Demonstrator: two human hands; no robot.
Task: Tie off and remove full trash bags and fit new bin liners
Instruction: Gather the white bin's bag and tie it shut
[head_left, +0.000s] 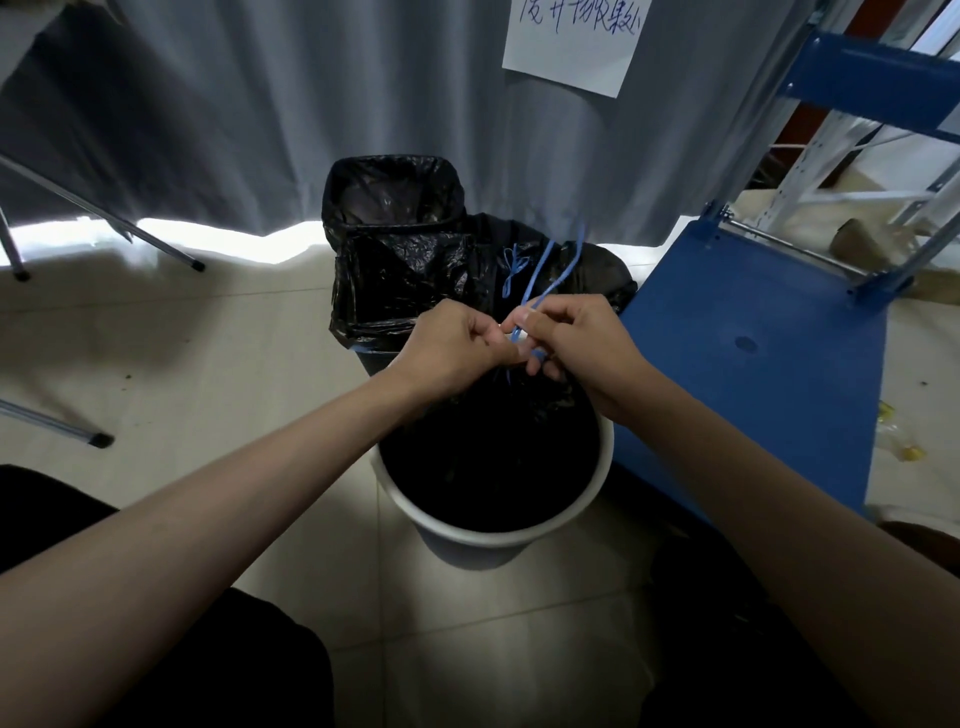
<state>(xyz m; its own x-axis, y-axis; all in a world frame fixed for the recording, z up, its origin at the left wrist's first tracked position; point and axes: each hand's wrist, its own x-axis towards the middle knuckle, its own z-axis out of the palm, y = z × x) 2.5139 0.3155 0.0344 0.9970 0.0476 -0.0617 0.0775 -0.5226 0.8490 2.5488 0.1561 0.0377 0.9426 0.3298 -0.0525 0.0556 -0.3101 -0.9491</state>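
Note:
A round white bin (498, 535) stands on the floor in front of me with a full black trash bag (493, 457) gathered inside it. Above the bag's neck, my left hand (457, 340) and my right hand (576, 343) meet and pinch the bag's blue drawstring (540, 275), whose loops rise behind the fingers. Behind it stands a second bin (395, 208) fitted with an open black liner. A tied black bag (597, 270) with a blue knot lies to that bin's right.
A blue metal platform (753, 338) of a shelf rack sits close on the right, touching the white bin. Grey curtain (260, 104) hangs behind with a paper note (571, 41) on it. Metal chair legs (98, 439) stand at left. My knees frame the tiled floor below.

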